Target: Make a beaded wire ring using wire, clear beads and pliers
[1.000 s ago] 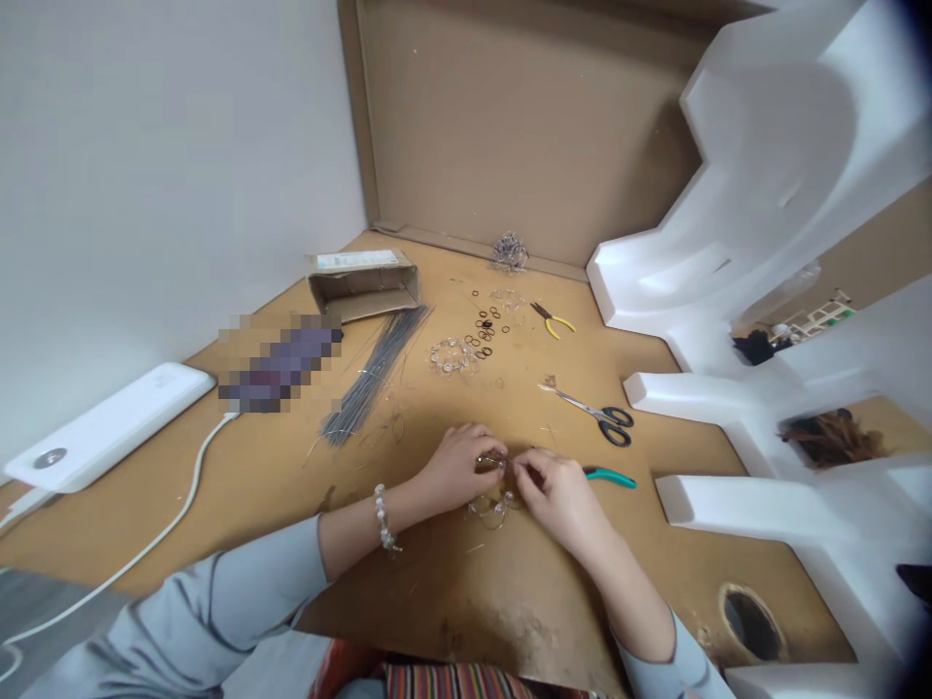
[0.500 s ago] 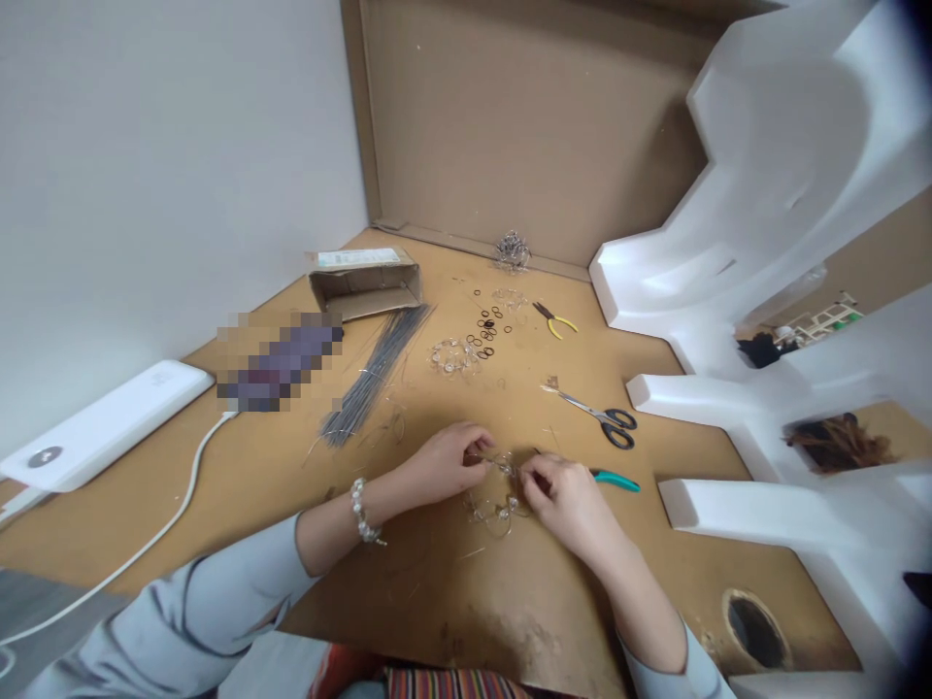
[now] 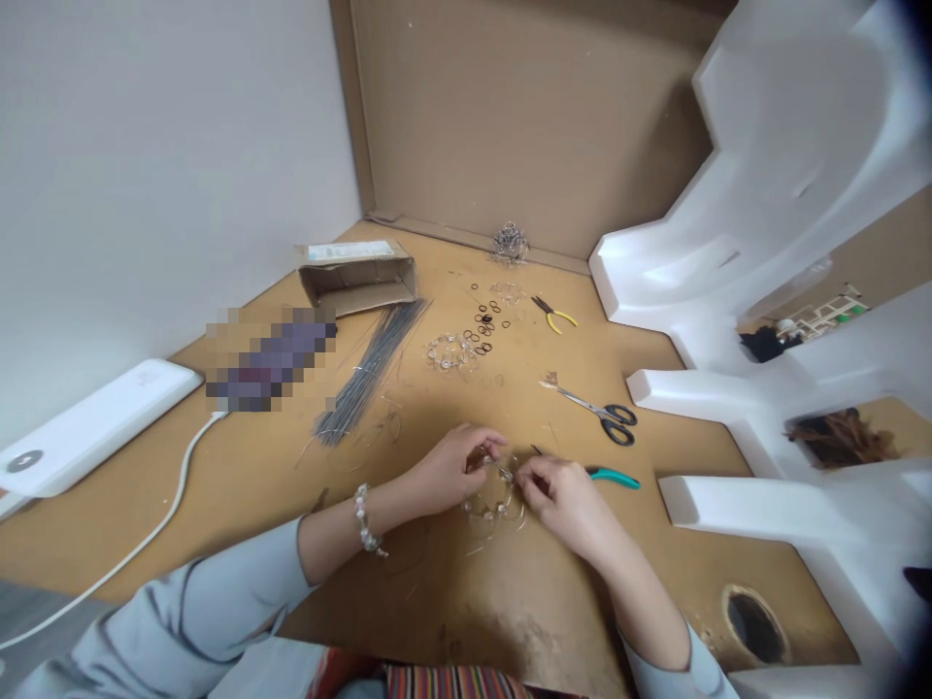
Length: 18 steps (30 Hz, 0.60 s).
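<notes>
Okay, so the left hand (image 3: 444, 476) and the right hand (image 3: 564, 490) are being held a bit farther apart than a second ago, when the fingertips were nearly meeting; because of that, more of the beaded wire loop (image 3: 489, 515) is being exposed in the gap, right between the two hands and over the brown table (image 3: 510, 607); whether it's being lifted or rested on the surface can't really be told. On the right, thumb and fingers are being kept pinched together with pretty much no gap, and the loop's right edge seems to be gripped there; on the left, the fingers are being curled loosely by the upper left edge, with some space showing between index finger and thumb, and whether anything is being pinched there can't be made out. As a guess, the piece is being spread or turned at this point rather than worked at one tight spot; the strands are too thin to be followed, though. The teal handle (image 3: 615, 478) is being partly covered by the right hand, contact unclear; the scissors (image 3: 603, 413), yellow pliers (image 3: 557, 316), dark rings (image 3: 486, 325) and grey wires (image 3: 371, 374) are being left where they were.
</notes>
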Motion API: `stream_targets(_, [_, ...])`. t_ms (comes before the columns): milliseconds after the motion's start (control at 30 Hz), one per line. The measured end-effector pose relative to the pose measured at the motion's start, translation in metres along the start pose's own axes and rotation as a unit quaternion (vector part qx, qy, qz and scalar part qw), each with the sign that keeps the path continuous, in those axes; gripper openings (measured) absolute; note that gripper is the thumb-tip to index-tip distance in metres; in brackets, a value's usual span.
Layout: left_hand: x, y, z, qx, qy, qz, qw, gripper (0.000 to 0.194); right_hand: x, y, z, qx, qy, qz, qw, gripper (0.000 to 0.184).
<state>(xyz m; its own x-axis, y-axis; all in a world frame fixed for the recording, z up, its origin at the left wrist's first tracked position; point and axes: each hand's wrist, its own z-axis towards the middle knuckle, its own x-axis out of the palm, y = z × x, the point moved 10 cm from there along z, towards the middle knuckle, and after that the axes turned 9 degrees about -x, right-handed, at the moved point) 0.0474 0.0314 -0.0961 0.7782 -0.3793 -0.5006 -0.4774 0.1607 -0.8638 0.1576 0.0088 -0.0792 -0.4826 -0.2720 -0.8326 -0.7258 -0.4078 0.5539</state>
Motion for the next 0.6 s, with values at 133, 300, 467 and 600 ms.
stream_targets(133, [-0.004, -0.007, -0.001, 0.024, -0.019, 0.012, 0.999, 0.041, -0.005, 0.002, 0.000, -0.011, -0.029, 0.006, 0.999, 0.017])
stream_targets(300, [-0.013, -0.032, -0.010, 0.118, -0.062, 0.032, 0.991, 0.035, -0.018, 0.002, -0.004, -0.022, -0.103, 0.022, 0.994, 0.017])
stream_targets(467, [-0.020, -0.050, -0.022, 0.180, -0.100, 0.054, 0.977, 0.029, -0.031, 0.012, -0.008, -0.059, -0.155, 0.035, 0.986, 0.016])
stream_targets(600, [-0.020, -0.043, -0.019, 0.151, -0.092, 0.029, 0.984, 0.031, -0.037, 0.019, -0.009, -0.081, -0.169, 0.034, 0.982, 0.016])
